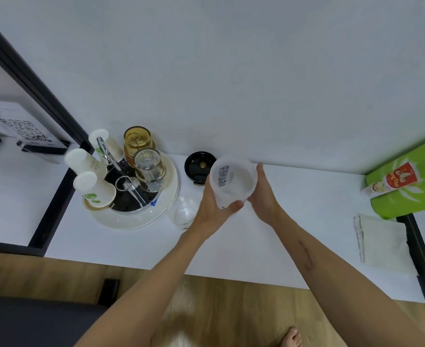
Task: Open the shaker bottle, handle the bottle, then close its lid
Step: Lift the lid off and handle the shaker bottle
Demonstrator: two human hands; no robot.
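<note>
I am looking down at a white tabletop (294,221) set against a wall. Both my hands are wrapped around an open, frosted shaker bottle (232,181), holding it just above the tabletop near the back edge. My left hand (212,209) cups its near and left side, thumb across the front; my right hand (262,194) presses flat against its right side. The bottle's mouth faces up towards me, and something pale shows inside, though I cannot tell how full it is. Its black lid (199,166) lies upside down at the back edge, just left of the bottle. A small clear glass (183,211) stands just beside my left wrist, and a round tray (131,217) of cups and jars sits further left. By my judgement the bottle is opened and being handled, with closing still ahead. To do this well, I should keep the bottle level so nothing spills, keep my left elbow clear of the glass, then steady the bottle with one hand before reaching for the lid with the other.
</note>
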